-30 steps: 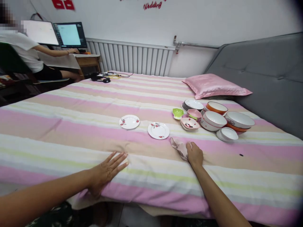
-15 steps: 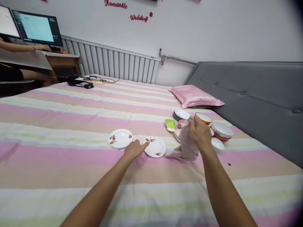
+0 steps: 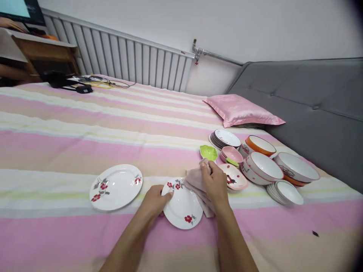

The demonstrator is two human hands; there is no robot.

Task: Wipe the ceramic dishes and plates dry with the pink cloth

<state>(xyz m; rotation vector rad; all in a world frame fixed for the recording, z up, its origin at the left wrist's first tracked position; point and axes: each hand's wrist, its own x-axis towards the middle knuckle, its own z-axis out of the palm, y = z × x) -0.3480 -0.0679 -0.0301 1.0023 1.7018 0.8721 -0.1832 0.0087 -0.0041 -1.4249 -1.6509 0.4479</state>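
Note:
A white plate with red flowers [image 3: 183, 206] lies near the front of the striped bed. My left hand [image 3: 155, 201] grips its left rim, fingers curled round the edge. My right hand [image 3: 215, 184] is closed on a crumpled pale pink cloth [image 3: 195, 181], held against the plate's upper right edge. A second flowered plate [image 3: 116, 186] lies flat to the left, untouched.
To the right are a pink dish [image 3: 236, 177], a green leaf dish [image 3: 208, 152], a plate stack [image 3: 225, 139], several orange-and-white bowls [image 3: 262, 167] and small saucers [image 3: 284, 192]. A pink pillow [image 3: 242, 110] and grey headboard [image 3: 312, 109] lie behind. Cables [image 3: 85, 83] sit far left.
My left hand has taken hold of the flowered plate's rim. My right hand has lowered the cloth from above the bowls onto the plate. The view has moved closer and down.

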